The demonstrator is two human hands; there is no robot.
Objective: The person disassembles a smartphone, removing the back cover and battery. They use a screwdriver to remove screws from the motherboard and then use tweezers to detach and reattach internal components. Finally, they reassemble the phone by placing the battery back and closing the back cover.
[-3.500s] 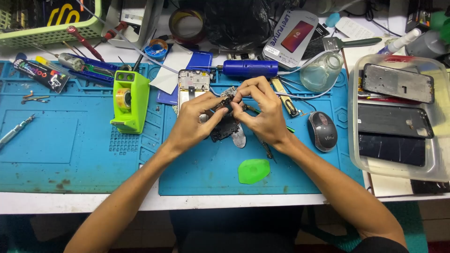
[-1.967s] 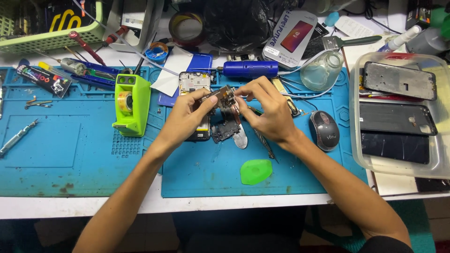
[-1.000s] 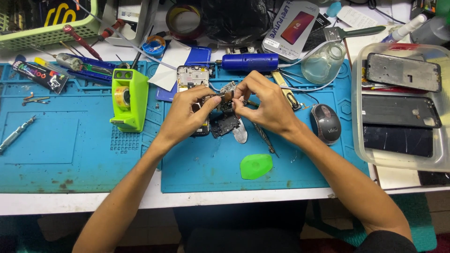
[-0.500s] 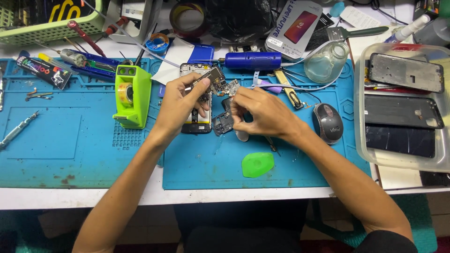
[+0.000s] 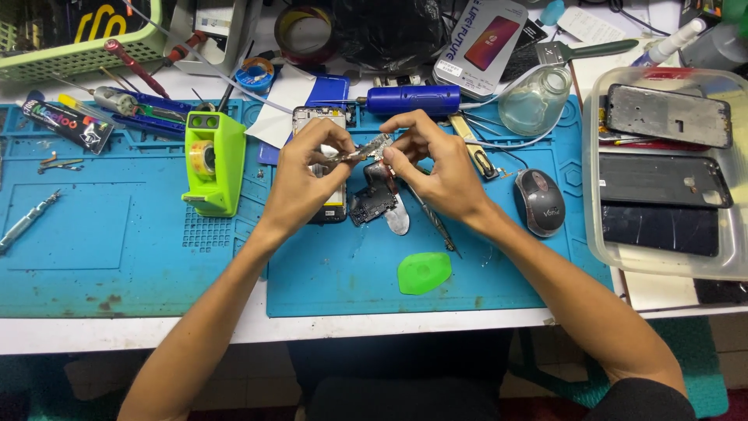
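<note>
My left hand point(image 5: 302, 175) and my right hand point(image 5: 435, 162) meet above the blue work mat point(image 5: 327, 257), both pinching a small thin metal part point(image 5: 365, 150) between their fingertips. Under my left hand lies an opened phone point(image 5: 327, 168) with its insides showing. Beside it, below the held part, sit a dark circuit board point(image 5: 372, 204) and a silvery oval piece point(image 5: 396, 218). A thin tool point(image 5: 433, 222) lies slantwise under my right wrist. A green pick point(image 5: 424, 272) rests on the mat nearer to me.
A green tape dispenser point(image 5: 213, 160) stands left of my hands; a grey mouse point(image 5: 539, 201) lies right. A clear tray point(image 5: 600, 234) with phone panels fills the right side. A blue cylinder point(image 5: 413, 100), glass jar point(image 5: 544, 101), tools and boxes crowd the back.
Both hands have stayed together on the small part, lifting it slightly above the opened phone; the view has shifted a little between frames.
</note>
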